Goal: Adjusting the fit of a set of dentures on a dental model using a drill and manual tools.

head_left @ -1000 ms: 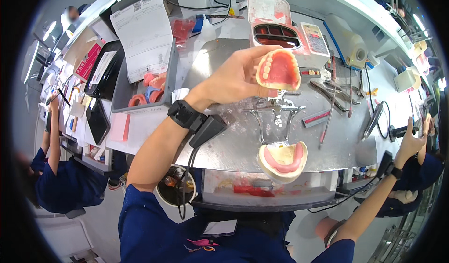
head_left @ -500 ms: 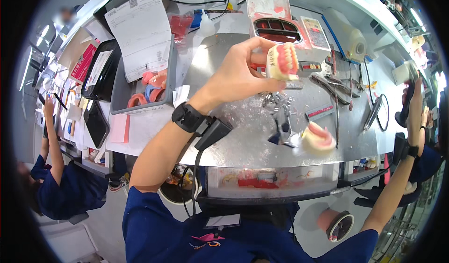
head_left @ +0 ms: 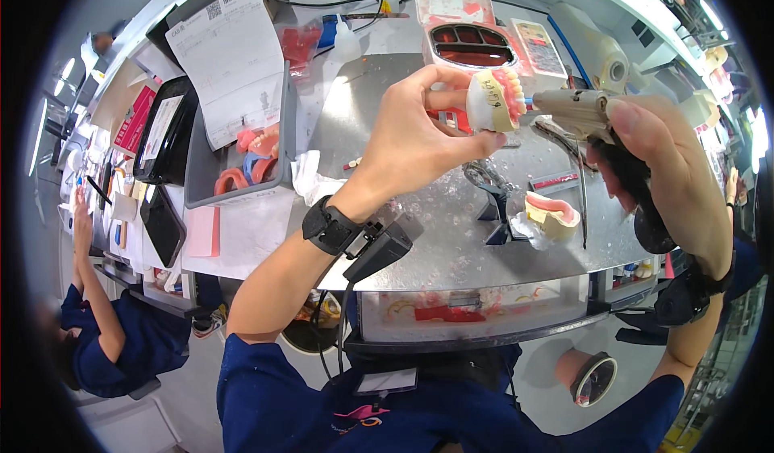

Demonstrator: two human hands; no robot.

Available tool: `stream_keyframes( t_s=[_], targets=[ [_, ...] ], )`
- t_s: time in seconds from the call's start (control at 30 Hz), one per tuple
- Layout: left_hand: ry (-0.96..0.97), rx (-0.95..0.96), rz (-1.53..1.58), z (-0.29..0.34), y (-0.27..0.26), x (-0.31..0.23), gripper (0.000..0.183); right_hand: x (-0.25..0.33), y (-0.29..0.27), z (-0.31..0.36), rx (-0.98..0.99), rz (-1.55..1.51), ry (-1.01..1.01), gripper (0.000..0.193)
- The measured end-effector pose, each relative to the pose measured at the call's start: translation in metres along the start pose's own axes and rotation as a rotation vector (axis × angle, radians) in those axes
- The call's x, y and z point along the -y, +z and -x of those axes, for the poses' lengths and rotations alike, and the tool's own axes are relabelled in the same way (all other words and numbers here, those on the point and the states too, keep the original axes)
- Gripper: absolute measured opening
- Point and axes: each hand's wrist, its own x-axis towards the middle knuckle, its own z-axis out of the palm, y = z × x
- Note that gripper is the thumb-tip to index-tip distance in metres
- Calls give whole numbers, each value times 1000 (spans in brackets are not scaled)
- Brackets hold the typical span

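Observation:
My left hand [head_left: 411, 135] is closed round a cream and white plaster dental model [head_left: 488, 102] with pink gum and a row of teeth, raised above the metal bench. In my right hand [head_left: 685, 171] is a gas torch [head_left: 574, 102] with a silver nozzle and dark body. Its tip points left at the teeth, with a small blue spot, seemingly flame, between tip and model. Below lies a second plaster model [head_left: 552, 218] with a pink ridge, beside a metal dental articulator [head_left: 493, 195], partly hidden under my left hand.
Behind the model stands an open tin of red wax [head_left: 472, 48]. A grey bin [head_left: 242, 193] at left holds denture pieces and a paper form [head_left: 234, 66]. Pliers-like tools [head_left: 564, 140] lie near the torch. An open drawer [head_left: 476, 312] juts out at the front; a person [head_left: 121, 332] works at far left.
My right hand has swung in from the far right, bringing the torch up to the teeth. The model in my left hand has turned slightly and stays at nearly the same place.

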Motion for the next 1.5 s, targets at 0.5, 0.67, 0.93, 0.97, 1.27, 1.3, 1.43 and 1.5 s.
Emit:
stream_keyframes(
  t_s=[0.5, 0.67, 0.93, 0.97, 1.27, 1.3, 1.43, 1.5],
  targets=[
    [3, 198, 285, -8, -12, 18, 53, -27, 6, 23, -204, -76, -169, 68],
    [-117, 247, 374, -10, -22, 36, 39, -53, 41, 6, -230, 143, -395, 68],
    [-70, 281, 473, -13, -22, 44, 49, -51, 72, -19, -192, 142, -477, 48],
    [-68, 286, 468, -13, -22, 44, 49, -50, 73, -20, -186, 134, -481, 47],
    [-16, 274, 428, -13, -22, 44, 51, -47, 70, -30, -234, 161, -540, 58],
    [5, 271, 414, -13, -22, 44, 50, -45, 68, -30, -209, 172, -544, 55],
    [-25, 254, 398, -12, -22, 40, 52, -40, 68, -30, -230, 159, -502, 50],
    [0, 247, 363, -12, -23, 39, 53, -42, 67, -27, -233, 153, -512, 50]
  ],
)
